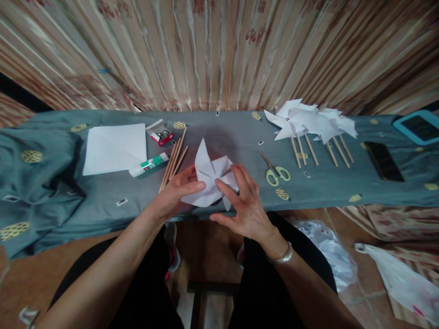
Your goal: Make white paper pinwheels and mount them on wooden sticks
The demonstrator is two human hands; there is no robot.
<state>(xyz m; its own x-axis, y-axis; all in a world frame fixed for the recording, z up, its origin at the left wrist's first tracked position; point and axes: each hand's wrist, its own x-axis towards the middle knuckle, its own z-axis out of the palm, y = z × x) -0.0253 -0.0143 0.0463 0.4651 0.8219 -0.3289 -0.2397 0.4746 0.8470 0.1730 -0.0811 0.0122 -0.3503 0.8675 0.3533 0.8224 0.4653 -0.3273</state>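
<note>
a pleated beige curtain (219, 55) with reddish-brown patterning hangs behind the table (236, 130), draped in grey-blue, pineapple-patterned cloth (113, 192); the floor (20, 278) is brown and tiled.

Two hands (180, 188) (247, 203), one held pinwheel (208, 173), one pair of scissors (272, 177), one glue stick (148, 165)

The left hand (180, 187) holds a white paper pinwheel (209, 194) at its left side, between thumb and fingers, while the right hand (248, 201), with its thumb standing apart, touches the middle and the right edge. On the grey-blue cloth (103, 196), to the left, there are wooden sticks (173, 161), a glue stick (148, 164), an opened box of metal pins (162, 134) and white paper sheets (116, 148). To the right lie green-handled scissors (269, 167), several pinwheels on sticks (308, 121) and a black smartphone (383, 161).
</note>
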